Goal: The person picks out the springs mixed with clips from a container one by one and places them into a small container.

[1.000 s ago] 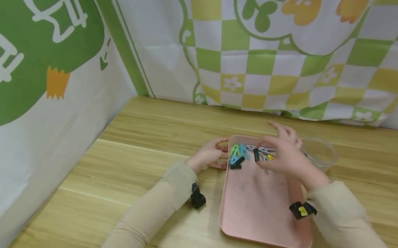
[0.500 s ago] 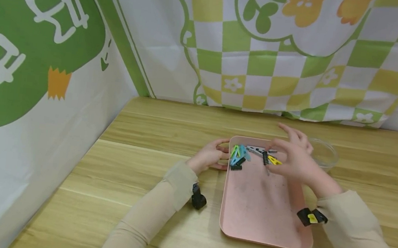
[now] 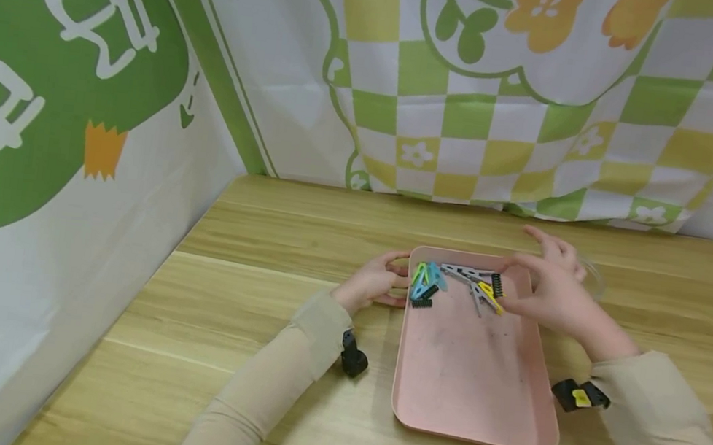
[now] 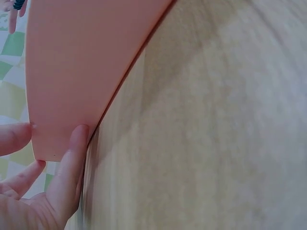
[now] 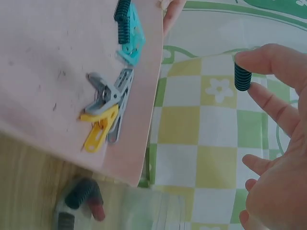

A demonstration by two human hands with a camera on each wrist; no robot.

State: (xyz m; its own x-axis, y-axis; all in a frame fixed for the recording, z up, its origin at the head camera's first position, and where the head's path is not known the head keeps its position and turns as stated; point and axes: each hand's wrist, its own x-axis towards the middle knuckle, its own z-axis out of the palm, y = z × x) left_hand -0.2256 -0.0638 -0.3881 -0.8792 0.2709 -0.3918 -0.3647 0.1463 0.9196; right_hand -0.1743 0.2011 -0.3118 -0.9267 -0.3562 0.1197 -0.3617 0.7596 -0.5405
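Note:
In the right wrist view, my right hand [image 5: 280,139] pinches a dark coil spring [image 5: 243,77] between thumb and index finger, the other fingers spread. The head view has this hand over the far right part of a pink tray [image 3: 470,382]. Against the tray's far left wall rests my left hand [image 3: 376,280]; fingertips touch the wall and corner in the left wrist view. Grey clothespins [image 3: 469,273] and a yellow clothespin [image 5: 98,129] lie at the tray's far end. Blue clothespins [image 5: 135,36], a lime green one [image 3: 420,272] and more dark springs [image 3: 422,304] lie by the left wall.
Right of the tray stands a clear round container [image 3: 596,279], mostly hidden by my right hand; dark coiled pieces and a red piece [image 5: 97,212] show near it in the right wrist view. A checkered cloth [image 3: 466,132] hangs behind the wooden table [image 3: 258,270].
My right hand, with the spring in its pinch, has moved right across the tray's far end toward the clear container, uncovering the grey and yellow clothespins. The left hand stays put.

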